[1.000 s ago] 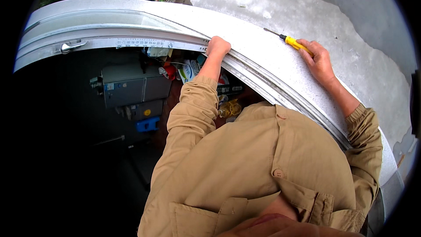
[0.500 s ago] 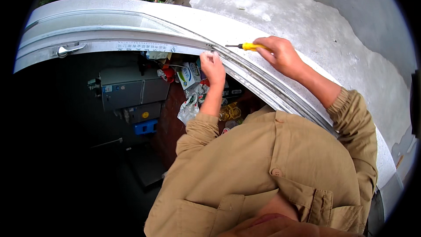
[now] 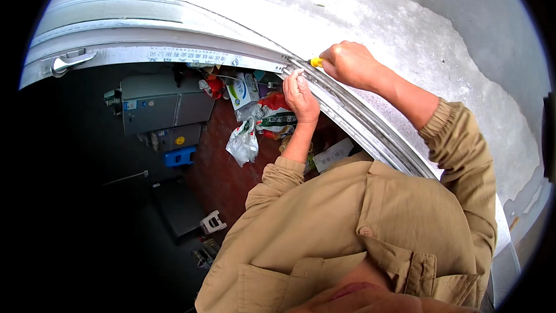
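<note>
My right hand [image 3: 353, 65] is closed around a screwdriver with a yellow handle [image 3: 316, 62]. Only the end of that handle shows past my fingers, low over the window tracks, and I cannot make out its tip. Just below, my left hand [image 3: 301, 101] is closed in a pinch at the inner edge of the metal frame, next to the end of the sliding sash [image 3: 255, 59]. Whatever sits between its fingertips is too small to see. Long silver tracks [image 3: 376, 130] run from there toward the lower right, past my body.
A silver latch handle [image 3: 72, 62] is on the sash at left. Inside, below the frame, stand a grey cabinet [image 3: 156, 107], a blue plastic item [image 3: 179, 156] and bags [image 3: 243, 141] on a reddish floor. Outside lies a pale concrete ledge [image 3: 394, 29].
My right hand has moved left with the screwdriver, toward the sash end, so less of the tool shows. My left hand has shifted right and slightly down along the frame. The view has shifted slightly.
</note>
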A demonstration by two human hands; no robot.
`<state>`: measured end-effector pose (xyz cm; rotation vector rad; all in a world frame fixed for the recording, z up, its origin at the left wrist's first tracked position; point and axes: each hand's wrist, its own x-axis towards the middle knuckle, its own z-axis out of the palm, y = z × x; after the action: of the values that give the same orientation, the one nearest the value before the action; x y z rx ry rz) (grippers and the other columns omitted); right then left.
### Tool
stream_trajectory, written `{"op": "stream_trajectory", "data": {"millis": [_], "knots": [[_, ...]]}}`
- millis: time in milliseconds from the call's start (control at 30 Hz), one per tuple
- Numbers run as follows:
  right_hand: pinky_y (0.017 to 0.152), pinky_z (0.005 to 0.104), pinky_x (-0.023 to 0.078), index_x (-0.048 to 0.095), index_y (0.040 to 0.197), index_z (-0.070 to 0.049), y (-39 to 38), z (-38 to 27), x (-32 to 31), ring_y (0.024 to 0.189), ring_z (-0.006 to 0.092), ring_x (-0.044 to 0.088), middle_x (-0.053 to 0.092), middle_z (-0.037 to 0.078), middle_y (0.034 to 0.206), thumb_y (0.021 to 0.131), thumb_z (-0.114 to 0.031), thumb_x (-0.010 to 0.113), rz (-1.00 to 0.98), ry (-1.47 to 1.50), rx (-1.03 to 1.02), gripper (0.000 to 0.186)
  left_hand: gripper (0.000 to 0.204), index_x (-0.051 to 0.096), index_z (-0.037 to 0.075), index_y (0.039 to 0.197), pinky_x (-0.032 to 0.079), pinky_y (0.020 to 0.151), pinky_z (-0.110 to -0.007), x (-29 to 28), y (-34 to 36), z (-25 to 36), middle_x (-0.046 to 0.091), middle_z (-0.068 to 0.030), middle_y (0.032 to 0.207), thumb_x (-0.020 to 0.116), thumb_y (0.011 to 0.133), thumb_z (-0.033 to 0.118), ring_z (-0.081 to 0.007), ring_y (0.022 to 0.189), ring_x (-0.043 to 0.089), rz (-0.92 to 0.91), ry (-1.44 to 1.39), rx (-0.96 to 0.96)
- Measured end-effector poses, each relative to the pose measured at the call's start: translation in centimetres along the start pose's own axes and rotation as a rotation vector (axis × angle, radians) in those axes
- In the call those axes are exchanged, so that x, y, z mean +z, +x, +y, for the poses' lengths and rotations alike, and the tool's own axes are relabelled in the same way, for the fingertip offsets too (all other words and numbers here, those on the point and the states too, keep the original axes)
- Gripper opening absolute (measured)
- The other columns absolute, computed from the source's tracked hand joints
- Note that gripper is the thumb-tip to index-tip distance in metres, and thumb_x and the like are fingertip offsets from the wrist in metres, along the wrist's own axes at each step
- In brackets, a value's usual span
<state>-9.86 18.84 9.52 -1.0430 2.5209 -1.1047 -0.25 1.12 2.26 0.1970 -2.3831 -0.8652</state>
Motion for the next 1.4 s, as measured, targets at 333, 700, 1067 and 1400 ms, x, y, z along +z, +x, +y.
{"op": "stream_trajectory", "data": {"millis": [333,700,1067,1400], "knots": [[0.064,0.0458,0.051,0.071,0.096,-0.004,-2.6,-0.2,-2.3,0.068,0.038,0.064,0.066,0.019,0.074,0.089,-0.012,0.058,0.221,0.066,-0.097,0.017,0.033,0.048,-0.003,0.124,0.045,0.085,-0.034,0.2,-0.6,-2.1,0.052,-0.0129,0.105,0.043,0.091,0.002,-0.0215,0.092,0.053,0.065,-0.027,0.035],[0.061,0.0429,0.053,0.073,0.096,-0.011,4.1,1.3,1.0,0.068,0.0316,0.068,0.068,0.013,0.071,0.086,-0.017,0.06,0.069,-0.267,-0.222,0.017,0.031,0.051,-0.003,0.118,0.045,0.087,-0.035,0.5,-0.1,-1.2,0.052,-0.0132,0.105,0.041,0.089,-0.002,-0.0226,0.092,0.052,0.041,-0.034,0.027],[0.057,0.0429,0.052,0.07,0.083,-0.009,4.7,0.1,0.0,0.063,0.0321,0.066,0.065,0.013,0.065,0.082,-0.015,0.061,0.257,-0.24,-0.308,0.011,0.029,0.052,-0.004,0.114,0.043,0.087,-0.041,0.0,0.3,-0.2,0.051,-0.0171,0.101,0.04,0.088,0.0,-0.0304,0.092,0.051,0.042,0.007,0.075],[0.058,0.0423,0.053,0.068,0.076,-0.008,2.2,-3.5,-3.8,0.067,0.0324,0.068,0.067,0.014,0.069,0.078,-0.015,0.061,0.064,-0.332,-0.289,0.01,0.026,0.054,-0.003,0.112,0.043,0.085,-0.04,-0.4,-0.4,-1.1,0.053,-0.0153,0.099,0.042,0.089,0.0,-0.0288,0.091,0.052,0.071,0.034,0.059]]}}
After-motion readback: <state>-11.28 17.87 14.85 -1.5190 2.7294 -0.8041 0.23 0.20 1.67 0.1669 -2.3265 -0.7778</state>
